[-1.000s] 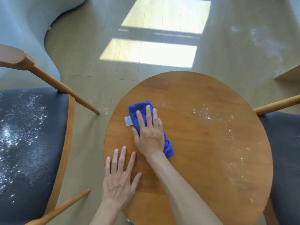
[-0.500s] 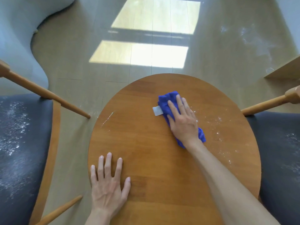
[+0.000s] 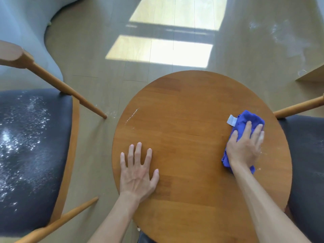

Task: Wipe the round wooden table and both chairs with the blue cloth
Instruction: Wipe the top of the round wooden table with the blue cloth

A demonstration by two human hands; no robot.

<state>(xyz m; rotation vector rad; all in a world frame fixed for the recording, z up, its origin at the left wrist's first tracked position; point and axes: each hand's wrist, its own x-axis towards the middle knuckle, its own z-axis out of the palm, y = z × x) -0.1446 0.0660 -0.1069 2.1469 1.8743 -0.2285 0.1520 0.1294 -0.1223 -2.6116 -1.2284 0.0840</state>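
Observation:
The round wooden table (image 3: 192,106) fills the middle of the view. My right hand (image 3: 245,146) presses the bunched blue cloth (image 3: 245,120), which has a white tag, flat against the table's right edge. My left hand (image 3: 138,171) rests flat with spread fingers on the table's near left part. A thin streak of white powder (image 3: 131,116) lies near the left rim, and a few specks sit by the right rim. The left chair (image 3: 35,146) has a dark seat covered in white powder. The right chair (image 3: 308,155) shows a dark seat with faint dust.
The left chair's wooden arms (image 3: 57,85) angle toward the table. A light blue-grey curved piece of furniture (image 3: 26,32) stands at the back left. White powder marks the floor (image 3: 284,37) at the back right, beside a wooden ledge (image 3: 312,74). Sunlight patches lie on the floor beyond the table.
My right hand has swept the blue cloth from the table's left part across to its right edge, removing the powder on the right half. My left hand stayed flat on the table.

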